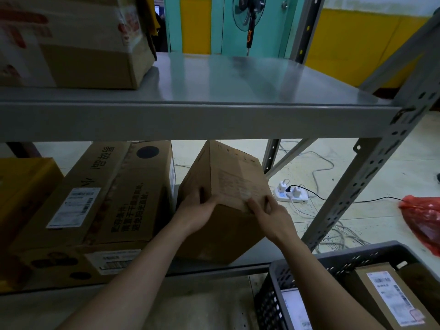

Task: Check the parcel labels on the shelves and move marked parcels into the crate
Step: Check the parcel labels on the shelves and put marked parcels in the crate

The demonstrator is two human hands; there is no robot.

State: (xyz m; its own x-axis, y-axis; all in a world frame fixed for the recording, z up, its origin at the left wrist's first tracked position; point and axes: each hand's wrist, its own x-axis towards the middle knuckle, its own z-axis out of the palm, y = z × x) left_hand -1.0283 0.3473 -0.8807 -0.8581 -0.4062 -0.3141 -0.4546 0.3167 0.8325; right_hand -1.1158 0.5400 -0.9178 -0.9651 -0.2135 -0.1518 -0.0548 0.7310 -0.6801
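A view looking down at a grey metal shelf rack point(197, 120). At far left on the lower shelf sits a yellow box point(21, 186). Beside it, a long cardboard box point(114, 194) with a white label and printed text lies on top of another labelled box point(71, 263). On the upper shelf, top left, stands a large taped carton point(71, 41).

In the middle of the lower shelf, a plain brown parcel point(223, 186) is tilted up on one edge, its faint label facing the viewer. The left hand point(197, 208) grips the parcel's near left corner, fingers curled round the side. The right hand point(269, 213) holds the near right edge, with the fingers lying across the label face and the thumb on the side.

At lower right, just beside the rack, stands a dark perforated crate point(338, 263) holding two labelled parcels point(390, 298). Further right, on the floor behind, are a white power strip point(290, 194) with trailing cables and a red plastic bag point(423, 217).
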